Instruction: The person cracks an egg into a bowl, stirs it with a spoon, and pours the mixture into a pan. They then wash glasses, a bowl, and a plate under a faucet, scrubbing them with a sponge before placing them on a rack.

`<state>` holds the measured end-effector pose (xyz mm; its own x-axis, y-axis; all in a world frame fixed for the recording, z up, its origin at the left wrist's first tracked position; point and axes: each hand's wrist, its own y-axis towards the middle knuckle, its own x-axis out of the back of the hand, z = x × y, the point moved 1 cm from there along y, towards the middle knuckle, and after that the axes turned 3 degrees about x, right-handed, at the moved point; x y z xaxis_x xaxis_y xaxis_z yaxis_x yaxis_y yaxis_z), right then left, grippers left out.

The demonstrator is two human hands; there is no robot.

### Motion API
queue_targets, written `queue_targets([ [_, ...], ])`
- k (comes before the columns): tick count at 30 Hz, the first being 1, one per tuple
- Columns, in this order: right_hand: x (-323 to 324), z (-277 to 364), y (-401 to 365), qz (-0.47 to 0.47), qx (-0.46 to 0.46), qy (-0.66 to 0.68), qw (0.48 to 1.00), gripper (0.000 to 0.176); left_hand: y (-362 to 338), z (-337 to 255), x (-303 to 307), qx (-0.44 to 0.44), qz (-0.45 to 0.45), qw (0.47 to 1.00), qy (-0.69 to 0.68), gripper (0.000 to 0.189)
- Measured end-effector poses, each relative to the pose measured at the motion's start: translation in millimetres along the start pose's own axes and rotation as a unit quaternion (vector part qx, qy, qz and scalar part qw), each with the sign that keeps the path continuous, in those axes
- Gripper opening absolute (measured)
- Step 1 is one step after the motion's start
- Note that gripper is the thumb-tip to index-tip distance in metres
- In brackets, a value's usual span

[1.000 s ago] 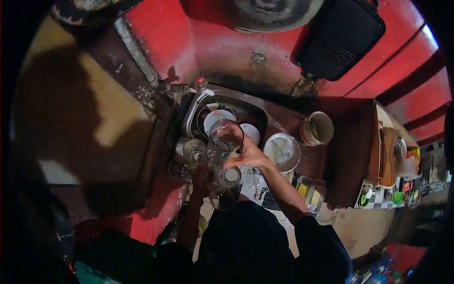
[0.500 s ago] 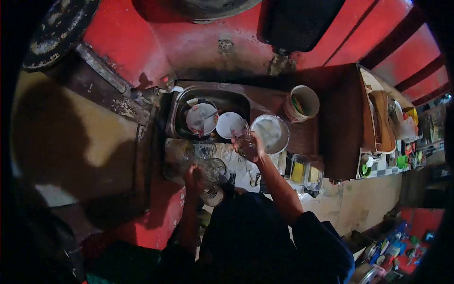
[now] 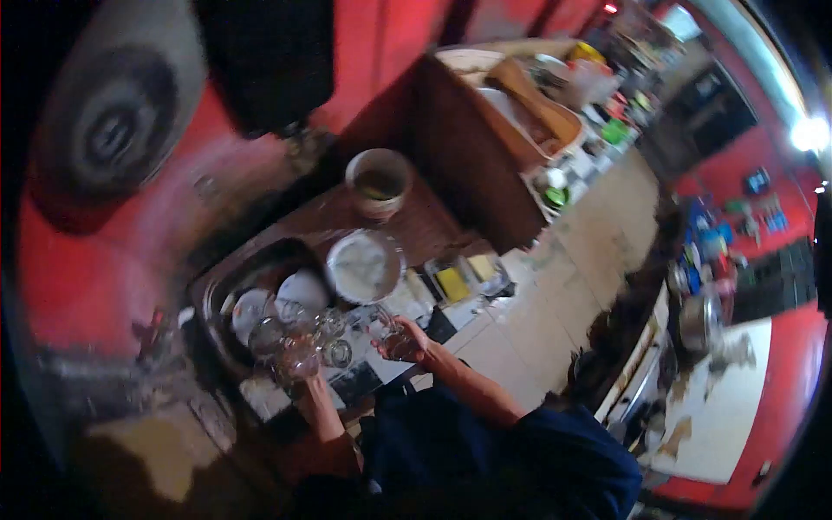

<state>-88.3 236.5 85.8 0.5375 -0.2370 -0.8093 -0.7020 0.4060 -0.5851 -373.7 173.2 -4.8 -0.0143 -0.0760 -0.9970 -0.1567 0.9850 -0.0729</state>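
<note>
My right hand (image 3: 410, 341) is wrapped round a clear drinking glass (image 3: 382, 328) at the front edge of the counter. My left hand (image 3: 308, 380) is closed on another clear glass (image 3: 299, 357), blurred by motion, in front of the sink. Beyond and between the hands several clear glasses (image 3: 337, 352) stand close together, and their outlines overlap. Behind them is the metal sink (image 3: 211, 299), with a white plate (image 3: 302, 293) and a pale bowl (image 3: 251, 314) in it. A round metal basin (image 3: 399, 276) with whitish contents stands beyond my right hand.
A white bucket (image 3: 379, 201) stands on the brown counter (image 3: 425, 227) behind the basin. Clear boxes with a yellow block (image 3: 451, 283) and a paler block (image 3: 482, 267) lie to the right. A brown partition (image 3: 468, 156) rises at the back; tiled floor (image 3: 563, 269) lies beyond.
The view has swung to the right, so the sink now appears further left. My right hand, with its glass, has moved from beside the sink to the counter's front edge.
</note>
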Motion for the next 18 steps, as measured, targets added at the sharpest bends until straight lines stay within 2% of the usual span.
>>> queue_targets([
  [1, 13, 4, -6, 0.04, 0.027, 0.011, 0.999, 0.067, 8, 8, 9, 0.013, -0.001, 1.0, 0.009, 0.04],
  [2, 16, 9, -19, 0.039, 0.052, 0.021, 0.998, 0.067, 13, 13, 19, 0.02, 0.001, 1.0, 0.02, 0.041],
  [4, 12, 13, -44, 0.115, 0.085, 0.108, 0.984, 0.064, 21, 25, 34, 0.044, 0.006, 0.998, 0.036, 0.041],
  [5, 0, 15, -59, 0.096, 0.175, 0.063, 0.978, 0.062, 23, 27, 37, 0.05, 0.012, 0.998, 0.046, 0.042],
  [6, 10, 18, -59, 0.101, 0.189, 0.069, 0.974, 0.062, 27, 30, 41, 0.059, 0.018, 0.996, 0.056, 0.042],
  [8, 31, 24, -53, 0.006, 0.125, 0.06, 0.99, 0.06, 35, 35, 38, 0.07, 0.034, 0.994, 0.073, 0.043],
  [9, 32, 27, -60, -0.048, 0.112, 0.028, 0.992, 0.05, 39, 36, 38, 0.075, 0.043, 0.993, 0.084, 0.043],
  [12, 44, 27, -73, -0.003, 0.184, -0.012, 0.983, 0.051, 42, 37, 36, 0.092, 0.066, 0.986, 0.122, 0.045],
  [13, 55, 28, -75, 0.009, 0.191, 0.029, 0.981, 0.054, 40, 39, 35, 0.094, 0.071, 0.984, 0.133, 0.046],
  [16, 55, 44, -121, 0.067, 0.176, 0.081, 0.979, 0.057, 37, 56, 17, 0.106, 0.089, 0.977, 0.163, 0.047],
  [17, 62, 53, -132, 0.11, 0.154, 0.084, 0.978, 0.058, 32, 65, 4, 0.085, 0.074, 0.972, 0.204, 0.046],
  [18, 63, 62, -152, 0.115, 0.153, 0.086, 0.978, 0.058, 29, 69, 6, 0.062, 0.061, 0.966, 0.242, 0.045],
])
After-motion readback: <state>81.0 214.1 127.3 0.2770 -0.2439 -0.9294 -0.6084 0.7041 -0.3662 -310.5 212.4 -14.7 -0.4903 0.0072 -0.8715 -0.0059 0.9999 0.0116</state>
